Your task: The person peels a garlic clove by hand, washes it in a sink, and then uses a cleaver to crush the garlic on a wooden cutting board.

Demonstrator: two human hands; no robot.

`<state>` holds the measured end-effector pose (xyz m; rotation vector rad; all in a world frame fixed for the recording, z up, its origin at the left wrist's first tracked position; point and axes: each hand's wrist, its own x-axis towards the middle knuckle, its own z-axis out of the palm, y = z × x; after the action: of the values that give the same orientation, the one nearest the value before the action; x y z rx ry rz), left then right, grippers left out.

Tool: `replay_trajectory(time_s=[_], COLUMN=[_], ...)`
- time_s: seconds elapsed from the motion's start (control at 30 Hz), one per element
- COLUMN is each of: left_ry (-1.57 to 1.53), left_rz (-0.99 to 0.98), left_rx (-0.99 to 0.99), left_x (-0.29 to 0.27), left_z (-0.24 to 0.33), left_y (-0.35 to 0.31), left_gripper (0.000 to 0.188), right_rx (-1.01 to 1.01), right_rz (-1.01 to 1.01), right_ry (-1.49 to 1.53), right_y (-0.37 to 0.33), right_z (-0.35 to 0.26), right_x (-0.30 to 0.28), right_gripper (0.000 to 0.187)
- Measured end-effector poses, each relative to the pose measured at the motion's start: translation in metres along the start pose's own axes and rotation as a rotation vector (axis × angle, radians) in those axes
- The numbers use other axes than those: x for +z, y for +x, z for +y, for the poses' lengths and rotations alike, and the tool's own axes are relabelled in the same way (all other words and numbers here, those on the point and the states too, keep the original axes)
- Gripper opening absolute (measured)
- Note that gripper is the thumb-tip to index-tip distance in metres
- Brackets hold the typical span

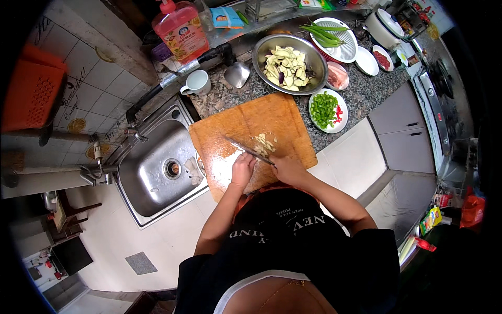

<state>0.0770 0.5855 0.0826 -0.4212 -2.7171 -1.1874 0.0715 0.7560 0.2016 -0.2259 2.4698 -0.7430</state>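
Note:
A wooden cutting board [251,115] lies in front of me on the counter, reaching over the sink's right edge. My right hand [286,169] is wrapped round the handle of a kitchen knife [250,150], whose blade points to the far left across the board. Just on the near side of the blade, my left hand [242,169] rests on the board with its fingers curled together. Whatever those fingers press on is hidden. Beyond the blade is a small heap of pale chopped pieces [264,143] that look like garlic.
The steel sink [151,186] is at left, a white mug [197,82] behind it. Further back stands a steel bowl [257,58] of sliced eggplant. Right of the board is a plate [331,129] of chopped green and red peppers, near a bowl of meat [337,77].

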Motion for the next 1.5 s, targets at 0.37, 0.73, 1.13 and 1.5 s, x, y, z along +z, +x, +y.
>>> replay_trajectory(time_s=[0.37, 0.73, 1.13, 1.5], left_ry=[-0.028, -0.009, -0.130, -0.143], left_rz=[0.040, 0.020, 0.094, 0.024], left_rx=[0.069, 0.067, -0.063, -0.146], left_x=[-0.007, 0.000, 0.010, 0.003], left_z=[0.000, -0.004, 0.014, 0.013], left_y=[-0.004, -0.004, 0.020, 0.028], left_gripper=[0.005, 0.005, 0.013, 0.014], right_rx=[-0.085, -0.048, 0.052, -0.080], right_rz=[0.110, 0.103, 0.274, 0.221], right_ry=[0.007, 0.014, -0.033, -0.069], right_y=[0.013, 0.018, 0.006, 0.001], right_z=[0.006, 0.017, 0.058, 0.062], right_x=[0.002, 0.033, -0.018, -0.001], right_gripper=[0.024, 0.023, 0.024, 0.023])
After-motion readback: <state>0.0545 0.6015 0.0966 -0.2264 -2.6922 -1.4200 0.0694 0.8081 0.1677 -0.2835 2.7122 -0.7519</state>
